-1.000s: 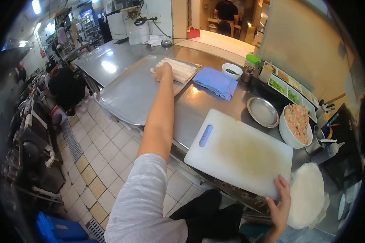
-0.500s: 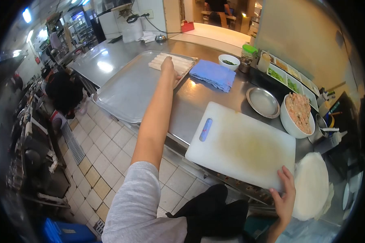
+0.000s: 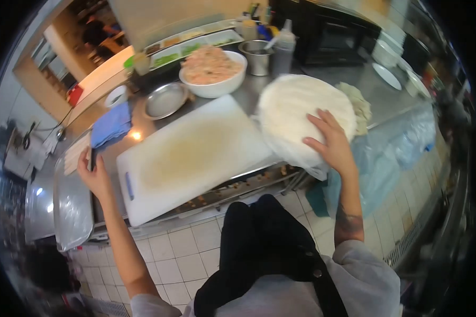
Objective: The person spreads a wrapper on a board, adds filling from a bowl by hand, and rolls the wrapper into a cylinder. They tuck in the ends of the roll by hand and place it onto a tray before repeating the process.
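Note:
My left hand [image 3: 94, 174] is at the left, beside the row of pale rolls [image 3: 77, 154] on the metal tray [image 3: 73, 208]; its fingers are apart and hold nothing. My right hand [image 3: 330, 140] reaches over a stack of round white wrappers [image 3: 296, 108], fingers spread at its surface. Between my hands lies a white cutting board [image 3: 195, 153] with a yellowish stain. Behind the board are a white bowl heaped with pink ground filling [image 3: 211, 66] and a shallow metal dish [image 3: 165, 100].
A folded blue cloth [image 3: 111, 125] and a small white bowl [image 3: 116, 96] are at the left. Garnish compartments [image 3: 190, 46], a metal pot [image 3: 257, 57] and a squeeze bottle [image 3: 284, 50] line the back. Plastic bags [image 3: 391, 153] hang at the right. Another person [image 3: 96, 34] is beyond the opening.
The view has swung to the right. My left hand has drawn back from the rolls, and my right hand has moved from the board's edge to the wrappers.

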`<state>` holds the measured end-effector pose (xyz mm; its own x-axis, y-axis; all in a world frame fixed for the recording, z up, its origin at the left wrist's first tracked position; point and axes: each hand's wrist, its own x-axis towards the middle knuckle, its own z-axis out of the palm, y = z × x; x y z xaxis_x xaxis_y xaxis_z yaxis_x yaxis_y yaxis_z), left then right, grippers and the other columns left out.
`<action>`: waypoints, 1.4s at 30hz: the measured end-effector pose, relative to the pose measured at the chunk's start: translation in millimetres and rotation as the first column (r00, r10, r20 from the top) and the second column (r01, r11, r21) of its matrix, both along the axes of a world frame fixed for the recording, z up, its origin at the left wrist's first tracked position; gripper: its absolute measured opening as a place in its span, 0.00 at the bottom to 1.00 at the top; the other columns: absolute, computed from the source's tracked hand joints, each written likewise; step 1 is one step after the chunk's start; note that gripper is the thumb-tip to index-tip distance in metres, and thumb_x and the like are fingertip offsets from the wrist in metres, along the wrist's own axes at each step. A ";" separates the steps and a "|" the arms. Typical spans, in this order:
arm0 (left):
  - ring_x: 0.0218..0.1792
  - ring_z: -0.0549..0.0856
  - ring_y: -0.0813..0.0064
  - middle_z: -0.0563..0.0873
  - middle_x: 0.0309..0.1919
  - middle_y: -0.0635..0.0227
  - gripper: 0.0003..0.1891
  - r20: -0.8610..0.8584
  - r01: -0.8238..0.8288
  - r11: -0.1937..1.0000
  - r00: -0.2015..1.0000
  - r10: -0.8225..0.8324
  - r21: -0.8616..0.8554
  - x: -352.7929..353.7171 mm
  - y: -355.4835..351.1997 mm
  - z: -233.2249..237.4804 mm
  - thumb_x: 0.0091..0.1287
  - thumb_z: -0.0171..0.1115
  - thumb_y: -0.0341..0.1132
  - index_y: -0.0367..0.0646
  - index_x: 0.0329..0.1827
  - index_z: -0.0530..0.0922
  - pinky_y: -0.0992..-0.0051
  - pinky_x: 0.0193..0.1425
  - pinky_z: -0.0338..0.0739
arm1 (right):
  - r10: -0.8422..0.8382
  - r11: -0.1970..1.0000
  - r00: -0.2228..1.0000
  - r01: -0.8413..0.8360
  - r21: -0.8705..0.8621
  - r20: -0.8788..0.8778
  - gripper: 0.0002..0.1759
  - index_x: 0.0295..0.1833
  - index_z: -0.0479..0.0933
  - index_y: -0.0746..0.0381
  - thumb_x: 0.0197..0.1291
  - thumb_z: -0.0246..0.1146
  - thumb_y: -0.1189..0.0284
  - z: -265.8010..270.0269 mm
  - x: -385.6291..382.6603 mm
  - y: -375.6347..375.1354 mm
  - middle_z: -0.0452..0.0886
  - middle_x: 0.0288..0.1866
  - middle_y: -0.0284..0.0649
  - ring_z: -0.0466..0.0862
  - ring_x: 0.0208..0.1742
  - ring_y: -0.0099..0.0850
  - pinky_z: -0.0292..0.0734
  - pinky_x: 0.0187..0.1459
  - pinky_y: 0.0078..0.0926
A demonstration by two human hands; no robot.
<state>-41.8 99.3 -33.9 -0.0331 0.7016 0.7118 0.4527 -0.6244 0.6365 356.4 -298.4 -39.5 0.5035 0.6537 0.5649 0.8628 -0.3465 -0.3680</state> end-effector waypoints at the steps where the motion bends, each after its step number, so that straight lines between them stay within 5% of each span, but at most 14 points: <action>1: 0.62 0.75 0.65 0.72 0.66 0.59 0.17 -0.004 0.022 1.000 1.000 -0.022 -0.004 11.1 -20.1 -3.7 0.65 0.65 0.29 0.40 0.57 0.78 0.66 0.62 0.73 | 0.027 0.999 1.000 -0.027 -0.019 0.002 0.29 0.61 0.78 0.60 0.52 0.73 0.65 -2.9 2.4 0.2 0.72 0.69 0.55 0.69 0.71 0.56 0.65 0.69 0.44; 4: 0.51 0.81 0.73 0.82 0.54 0.61 0.05 -0.244 0.247 0.946 0.950 -0.194 0.208 22.4 -47.8 -4.5 0.62 0.65 0.23 0.35 0.40 0.84 0.73 0.54 0.77 | 0.064 0.998 0.998 -0.064 -0.027 0.002 0.29 0.61 0.79 0.59 0.53 0.72 0.62 -5.5 4.5 2.8 0.72 0.69 0.55 0.68 0.72 0.56 0.63 0.70 0.45; 6: 0.41 0.83 0.79 0.87 0.37 0.65 0.03 0.161 0.375 0.921 0.921 -0.356 -0.109 22.0 -49.7 -1.1 0.59 0.68 0.21 0.34 0.28 0.82 0.78 0.47 0.78 | 0.071 0.997 0.997 -0.071 -0.018 0.004 0.29 0.61 0.79 0.58 0.54 0.71 0.61 -5.7 3.1 1.9 0.72 0.68 0.55 0.68 0.72 0.56 0.62 0.70 0.45; 12: 0.29 0.81 0.82 0.84 0.24 0.69 0.08 -0.030 0.249 0.951 0.966 -0.259 -0.182 39.7 -95.2 10.4 0.52 0.76 0.23 0.35 0.27 0.82 0.81 0.39 0.75 | 0.157 0.987 0.979 -0.153 -0.040 0.131 0.29 0.60 0.78 0.56 0.50 0.74 0.64 5.6 -31.5 21.3 0.72 0.69 0.49 0.66 0.74 0.52 0.61 0.69 0.54; 16: 0.30 0.81 0.82 0.86 0.26 0.68 0.10 -0.004 0.242 0.936 0.968 -0.252 -0.255 58.3 -117.7 5.4 0.57 0.76 0.31 0.33 0.29 0.84 0.79 0.41 0.76 | 0.219 0.973 0.976 -0.219 -0.078 -0.001 0.34 0.59 0.78 0.57 0.43 0.78 0.64 3.9 -58.9 29.4 0.73 0.68 0.45 0.67 0.74 0.48 0.60 0.70 0.55; 17: 0.41 0.84 0.78 0.89 0.37 0.63 0.12 -0.019 0.329 0.888 0.935 -0.353 -0.322 60.9 -120.7 1.2 0.70 0.65 0.34 0.32 0.46 0.83 0.78 0.48 0.75 | 0.188 0.979 0.982 -0.188 -0.080 -0.003 0.31 0.57 0.79 0.57 0.43 0.77 0.65 -2.5 -57.3 32.0 0.74 0.67 0.44 0.67 0.73 0.49 0.60 0.70 0.55; 23: 0.64 0.77 0.63 0.82 0.61 0.52 0.24 -0.044 0.561 0.739 0.785 -0.618 -0.374 101.7 -174.3 20.2 0.76 0.50 0.41 0.39 0.72 0.69 0.67 0.69 0.65 | 0.198 0.976 0.980 -0.198 -0.092 -0.004 0.19 0.46 0.82 0.56 0.45 0.76 0.67 -5.0 -52.7 36.1 0.79 0.62 0.39 0.73 0.68 0.43 0.62 0.66 0.57; 28: 0.76 0.62 0.51 0.68 0.73 0.52 0.29 -0.542 0.339 0.901 0.720 -0.434 -0.270 121.9 -177.7 -10.4 0.73 0.55 0.45 0.40 0.73 0.67 0.45 0.76 0.52 | 0.132 0.991 0.988 -0.128 -0.048 0.086 0.09 0.37 0.84 0.56 0.49 0.72 0.70 -2.1 -48.7 46.2 0.84 0.52 0.36 0.80 0.57 0.40 0.70 0.57 0.49; 30: 0.76 0.61 0.54 0.68 0.73 0.57 0.30 -0.740 0.294 0.927 0.564 -0.365 -0.233 122.7 -184.4 -7.8 0.72 0.56 0.48 0.41 0.73 0.67 0.37 0.75 0.48 | 0.190 0.982 0.981 -0.188 0.026 -0.051 0.04 0.35 0.84 0.59 0.54 0.69 0.71 4.7 -38.4 48.1 0.86 0.41 0.35 0.84 0.45 0.32 0.75 0.46 0.32; 31: 0.76 0.61 0.54 0.68 0.73 0.57 0.30 -0.738 0.292 0.928 0.569 -0.362 -0.230 122.3 -184.1 -8.9 0.72 0.56 0.48 0.41 0.73 0.67 0.37 0.75 0.48 | 0.193 0.981 0.980 -0.192 0.026 -0.046 0.04 0.35 0.84 0.59 0.54 0.69 0.71 11.4 -28.8 48.9 0.86 0.41 0.35 0.84 0.45 0.32 0.75 0.46 0.32; 35: 0.76 0.62 0.55 0.67 0.75 0.62 0.30 -0.721 0.317 0.920 0.579 -0.381 -0.231 118.6 -186.0 -13.3 0.71 0.58 0.48 0.43 0.72 0.68 0.38 0.76 0.46 | 0.276 0.961 0.670 -0.192 0.198 -0.689 0.08 0.38 0.82 0.58 0.67 0.61 0.67 56.1 37.0 46.1 0.79 0.32 0.23 0.74 0.35 0.14 0.71 0.37 0.18; 37: 0.76 0.63 0.55 0.69 0.74 0.61 0.29 -0.684 0.341 0.914 0.614 -0.394 -0.221 118.1 -186.8 -13.0 0.70 0.60 0.47 0.43 0.70 0.71 0.39 0.76 0.45 | 0.437 0.885 0.705 -0.224 0.409 -0.559 0.08 0.40 0.80 0.58 0.69 0.59 0.67 71.7 85.3 54.0 0.77 0.33 0.23 0.72 0.35 0.14 0.70 0.40 0.17; 39: 0.72 0.69 0.54 0.76 0.68 0.59 0.24 -0.628 0.394 0.880 0.622 -0.467 -0.265 112.6 -181.8 -10.9 0.65 0.66 0.43 0.41 0.62 0.78 0.38 0.75 0.50 | 0.339 0.914 0.860 -0.205 0.350 -0.381 0.13 0.44 0.80 0.61 0.70 0.55 0.65 113.4 109.0 52.0 0.80 0.35 0.29 0.74 0.37 0.19 0.73 0.42 0.22; 42: 0.69 0.74 0.54 0.81 0.61 0.57 0.20 -0.454 0.488 0.823 0.687 -0.567 -0.290 111.4 -173.0 -6.6 0.61 0.70 0.38 0.39 0.55 0.82 0.40 0.74 0.53 | 0.436 0.875 0.757 -0.230 0.427 -0.486 0.15 0.49 0.81 0.60 0.72 0.53 0.63 178.6 125.1 61.2 0.82 0.44 0.29 0.78 0.44 0.19 0.73 0.51 0.20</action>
